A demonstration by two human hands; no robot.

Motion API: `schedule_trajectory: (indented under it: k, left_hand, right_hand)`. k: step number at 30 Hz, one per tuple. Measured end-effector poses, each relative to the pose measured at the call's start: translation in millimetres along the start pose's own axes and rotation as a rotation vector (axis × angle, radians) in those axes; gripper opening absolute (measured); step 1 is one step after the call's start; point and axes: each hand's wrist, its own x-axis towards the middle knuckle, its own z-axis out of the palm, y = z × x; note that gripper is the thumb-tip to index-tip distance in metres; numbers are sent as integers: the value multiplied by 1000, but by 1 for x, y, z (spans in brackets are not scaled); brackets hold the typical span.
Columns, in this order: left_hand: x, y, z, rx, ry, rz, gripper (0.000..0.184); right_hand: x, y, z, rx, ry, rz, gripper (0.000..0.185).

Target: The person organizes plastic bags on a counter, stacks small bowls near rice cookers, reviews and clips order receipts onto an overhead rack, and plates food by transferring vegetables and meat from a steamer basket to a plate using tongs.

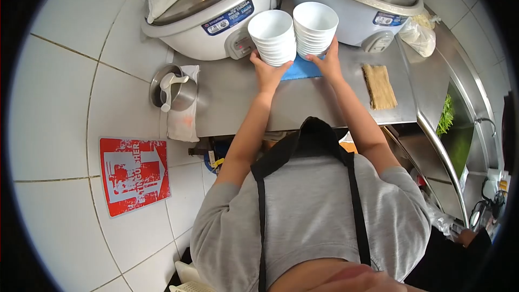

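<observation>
The left hand [267, 75] grasps the left cup stack [274, 38] near its base, fingers on the left side and thumb on the right. The right hand [327, 65] grasps the right cup stack [315, 28] in the same way, thumb on the left. Both stacks consist of nested white cups, rims up, positioned side by side at the far middle of the steel counter [230, 97]. A blue cloth [301, 70] lies at their bases; contact between cups and cloth cannot be determined. Beyond the stacks stand two rice cookers: left unit [189, 38], right unit [348, 19]. To the right of the hands lies a folded tan cloth [379, 86]. At the left edge, a metal pot [185, 97] carries a white scoop [167, 86]. A white cloth [184, 125] lies beside the pot.
</observation>
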Motion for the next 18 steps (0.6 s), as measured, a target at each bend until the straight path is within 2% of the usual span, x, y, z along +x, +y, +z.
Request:
schedule_trajectory:
  k: [8, 10, 13, 15, 16, 18]
  left_hand:
    - [-12, 3, 12, -1, 94, -1, 94]
    - [-12, 0, 13, -23, 112, 10, 94]
    - [-13, -2, 13, 8, 116, 15, 94]
    - [-11, -2, 14, -171, 124, 0, 100]
    - [-9, -4, 14, -156, 149, -6, 100]
    - [-4, -9, 8, -27, 139, 126, 108]
  right_hand:
    - [20, 15, 20, 38, 4, -136, 104]
    - [20, 7, 22, -15, 10, -92, 106]
    - [22, 2, 26, -76, 31, -137, 105]
    - [29, 9, 26, -90, 4, -194, 103]
    - [34, 15, 26, -108, -12, -255, 102]
    - [44, 16, 21, 20, -115, -316, 98]
